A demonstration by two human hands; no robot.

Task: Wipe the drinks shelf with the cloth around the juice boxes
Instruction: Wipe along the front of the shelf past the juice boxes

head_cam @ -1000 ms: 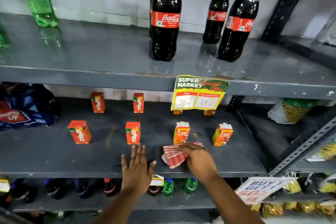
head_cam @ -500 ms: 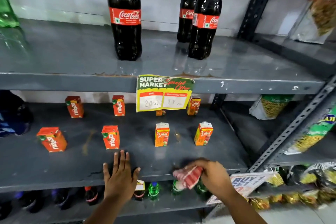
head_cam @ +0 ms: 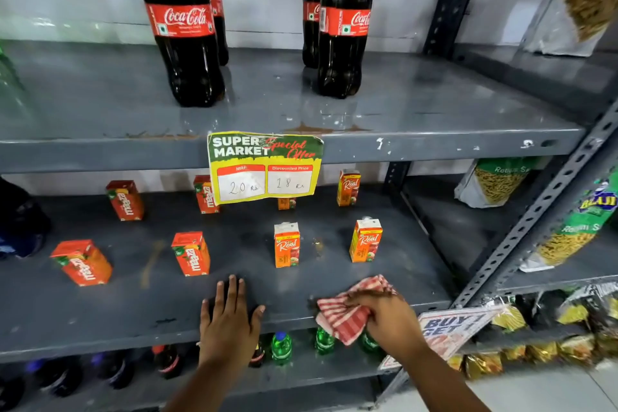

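Grey metal drinks shelf (head_cam: 100,311) is pressed by the flat, open left hand (head_cam: 229,321). Red-striped cloth (head_cam: 347,309) is squeezed in the right hand (head_cam: 389,319); the small orange juice boxes (head_cam: 287,244) could be knocked over by a wide swipe.

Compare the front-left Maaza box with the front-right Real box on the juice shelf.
The front-left Maaza box is red-orange with its name printed sideways; the front-right Real box is paler orange with a white top and upright lettering. The Maaza box stands turned at an angle and looks squatter; the Real box looks taller and narrower. Both stand upright in the front row of the shelf, untouched by the hands.
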